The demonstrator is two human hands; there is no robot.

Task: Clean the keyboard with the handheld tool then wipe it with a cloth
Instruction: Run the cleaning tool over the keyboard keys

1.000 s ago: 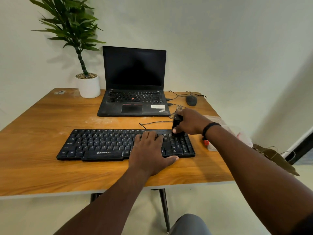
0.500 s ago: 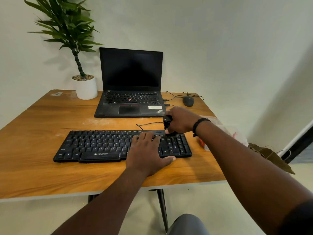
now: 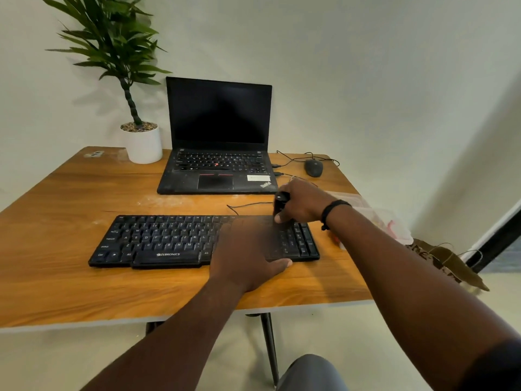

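Note:
A black keyboard point(image 3: 158, 241) lies on the wooden table point(image 3: 56, 283). My right hand point(image 3: 303, 203) grips a small black handheld cleaning tool point(image 3: 280, 203), its tip down on the keys near the back edge, right of the middle. My left hand point(image 3: 248, 255) lies flat on the right part of the keyboard, fingers straight, thumb over the front edge. A pale cloth point(image 3: 375, 217) lies at the table's right edge, behind my right forearm.
An open black laptop point(image 3: 218, 153) stands behind the keyboard, with a potted plant point(image 3: 142, 142) to its left and a wired mouse point(image 3: 313, 167) to its right. A brown paper bag point(image 3: 448, 262) lies on the floor right of the table.
My right hand has slid the tool leftward along the keyboard's back rows. My left hand stays pressed on the keyboard. The camera has shifted slightly.

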